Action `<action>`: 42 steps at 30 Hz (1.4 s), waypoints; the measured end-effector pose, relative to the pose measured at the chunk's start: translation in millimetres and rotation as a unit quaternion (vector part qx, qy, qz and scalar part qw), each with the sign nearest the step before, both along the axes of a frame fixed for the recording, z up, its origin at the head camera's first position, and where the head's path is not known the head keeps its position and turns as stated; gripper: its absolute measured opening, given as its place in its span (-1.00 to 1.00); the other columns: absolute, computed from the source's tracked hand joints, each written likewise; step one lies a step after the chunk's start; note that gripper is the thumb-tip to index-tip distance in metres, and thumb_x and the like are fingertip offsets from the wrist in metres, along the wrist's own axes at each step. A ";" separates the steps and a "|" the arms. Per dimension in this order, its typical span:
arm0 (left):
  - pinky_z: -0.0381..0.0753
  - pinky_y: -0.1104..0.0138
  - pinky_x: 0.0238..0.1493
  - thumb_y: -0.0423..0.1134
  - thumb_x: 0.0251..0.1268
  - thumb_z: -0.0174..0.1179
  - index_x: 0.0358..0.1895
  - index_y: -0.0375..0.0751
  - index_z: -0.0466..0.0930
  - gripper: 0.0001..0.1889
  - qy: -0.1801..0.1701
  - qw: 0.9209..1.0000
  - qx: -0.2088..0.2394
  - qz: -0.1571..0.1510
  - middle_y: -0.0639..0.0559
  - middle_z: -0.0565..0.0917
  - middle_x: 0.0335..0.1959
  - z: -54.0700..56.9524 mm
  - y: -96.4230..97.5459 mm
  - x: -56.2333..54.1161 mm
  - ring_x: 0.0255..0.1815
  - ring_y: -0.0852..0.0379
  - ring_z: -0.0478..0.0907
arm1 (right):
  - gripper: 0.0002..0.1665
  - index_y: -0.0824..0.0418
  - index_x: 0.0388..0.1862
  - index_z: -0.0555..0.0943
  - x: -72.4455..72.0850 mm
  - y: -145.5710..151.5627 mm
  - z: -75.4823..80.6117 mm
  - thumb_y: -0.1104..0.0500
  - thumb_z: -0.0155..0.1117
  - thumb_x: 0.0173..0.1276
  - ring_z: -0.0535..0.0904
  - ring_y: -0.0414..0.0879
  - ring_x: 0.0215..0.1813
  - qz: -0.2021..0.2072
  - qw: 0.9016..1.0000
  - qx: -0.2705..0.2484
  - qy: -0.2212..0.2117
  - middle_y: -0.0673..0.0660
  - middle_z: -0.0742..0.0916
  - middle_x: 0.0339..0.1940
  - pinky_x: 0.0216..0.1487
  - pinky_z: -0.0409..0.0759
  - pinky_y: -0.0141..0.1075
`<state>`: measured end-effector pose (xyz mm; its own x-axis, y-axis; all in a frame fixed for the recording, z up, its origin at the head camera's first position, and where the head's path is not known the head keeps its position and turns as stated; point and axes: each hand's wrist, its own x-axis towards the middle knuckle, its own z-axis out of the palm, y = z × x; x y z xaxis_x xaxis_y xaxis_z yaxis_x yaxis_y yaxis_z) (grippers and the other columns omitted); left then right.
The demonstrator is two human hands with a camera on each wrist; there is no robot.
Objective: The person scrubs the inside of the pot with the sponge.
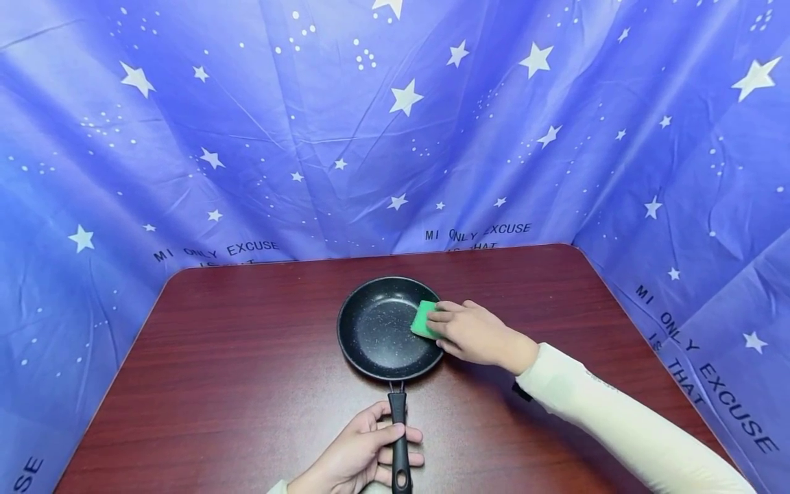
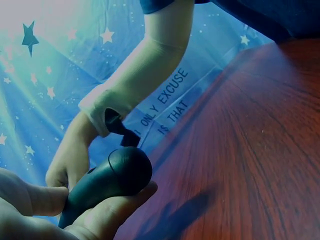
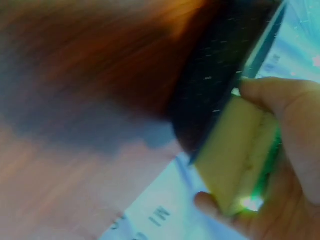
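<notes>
A black frying pan with pale speckles [image 1: 379, 333] is held over the table, its handle [image 1: 398, 418] pointing toward me. My left hand [image 1: 352, 449] grips that handle, thumb on top and fingers reaching around beneath. In the left wrist view the rounded handle end [image 2: 131, 170] sticks out past the hand. My right hand [image 1: 475, 334] grips a sponge [image 1: 424, 320] at the right side of the pan's inside. Green shows on its upper face, while the right wrist view shows its yellow body [image 3: 227, 150] against the pan's rim, between thumb and fingers.
The dark red wooden table [image 1: 247, 343] lies under the pan and both hands. Around its back and sides hangs a blue curtain [image 1: 333, 123] with white stars and black lettering. A pale sleeve [image 1: 617, 405] covers the right forearm.
</notes>
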<state>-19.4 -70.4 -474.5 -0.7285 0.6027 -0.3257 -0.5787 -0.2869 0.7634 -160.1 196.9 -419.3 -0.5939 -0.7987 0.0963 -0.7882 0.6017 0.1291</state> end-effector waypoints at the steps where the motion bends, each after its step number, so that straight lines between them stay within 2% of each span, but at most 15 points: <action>1: 0.82 0.03 -0.23 -0.30 0.62 0.10 0.42 -0.41 0.12 -0.50 -0.001 1.000 -0.001 0.002 -0.21 0.74 0.03 0.4 1.0 0.0 -0.04 -0.20 0.79 | -0.54 0.21 0.24 0.72 1.5 -1.6 2.1 0.06 0.43 0.42 0.60 0.07 0.31 -0.001 1.000 0.007 0.001 0.09 0.77 0.22 0.00 0.68 0.01; 9: 0.82 0.03 -0.26 -0.31 0.63 0.07 0.43 -0.42 0.12 -0.50 -0.008 1.000 -0.006 0.010 -0.12 0.72 -0.03 2.3 4.1 -0.4 -0.08 -0.17 0.80 | -0.73 0.14 0.04 0.78 14.2 -12.9 17.1 0.09 0.40 0.43 0.63 0.03 0.19 -0.007 0.999 0.034 -0.032 0.04 0.81 0.12 -0.11 0.70 0.02; 15: 0.82 0.09 -0.31 -0.30 0.63 0.08 0.42 -0.41 0.12 -0.51 0.001 1.000 -0.008 0.005 -0.13 0.73 0.01 2.1 2.5 -1.5 -0.08 -0.17 0.80 | -0.74 0.15 0.05 0.78 19.6 -17.3 22.7 0.12 0.35 0.46 0.66 0.08 0.23 -0.007 0.995 0.014 -0.094 0.09 0.81 0.11 0.04 0.75 0.05; 23: 0.82 0.09 -0.31 -0.30 0.62 0.10 0.36 -0.38 0.18 -0.56 -0.001 1.000 -0.009 0.004 -0.12 0.74 0.01 -0.7 0.7 -1.7 -0.09 -0.19 0.80 | -0.80 0.12 -0.05 0.75 25.1 -24.3 25.1 0.09 0.34 0.43 0.67 0.02 0.20 -0.005 0.987 -0.004 -0.163 0.05 0.81 0.10 0.11 0.72 -0.05; 31: 0.82 0.13 -0.34 -0.29 0.62 0.10 0.38 -0.37 0.17 -0.54 -0.001 1.000 -0.011 -0.007 -0.10 0.74 0.00 -0.9 -1.8 -2.7 -0.10 -0.15 0.81 | -0.52 0.28 0.33 0.65 34.0 -34.7 27.6 0.09 0.25 0.54 0.57 0.14 0.41 -0.015 0.974 -0.013 -0.227 0.16 0.73 0.30 0.37 0.60 0.02; 37: 0.83 0.13 -0.33 -0.30 0.61 0.10 0.42 -0.36 0.15 -0.51 -0.001 1.000 -0.005 -0.013 -0.10 0.72 -0.01 0.0 -2.3 -2.8 -0.18 -0.10 0.82 | -0.50 0.32 0.37 0.62 36.3 -47.4 26.9 0.10 0.21 0.58 0.55 0.17 0.44 -0.008 0.969 -0.016 -0.246 0.22 0.70 0.34 0.44 0.54 0.02; 42: 0.83 0.13 -0.33 -0.30 0.60 0.11 0.44 -0.34 0.15 -0.49 0.000 1.000 -0.005 -0.013 -0.12 0.73 0.00 0.7 -2.5 -2.5 -0.21 -0.09 0.83 | -0.49 0.35 0.40 0.59 36.1 -52.3 25.0 0.11 0.16 0.61 0.51 0.18 0.48 -0.017 0.960 -0.032 -0.278 0.24 0.67 0.38 0.49 0.48 0.02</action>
<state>-21.9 -72.9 -473.7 -0.7121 0.6186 -0.3320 -0.5865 -0.2641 0.7657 -124.0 144.6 -394.3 -0.5936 -0.7810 -0.1941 -0.7042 0.6209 -0.3443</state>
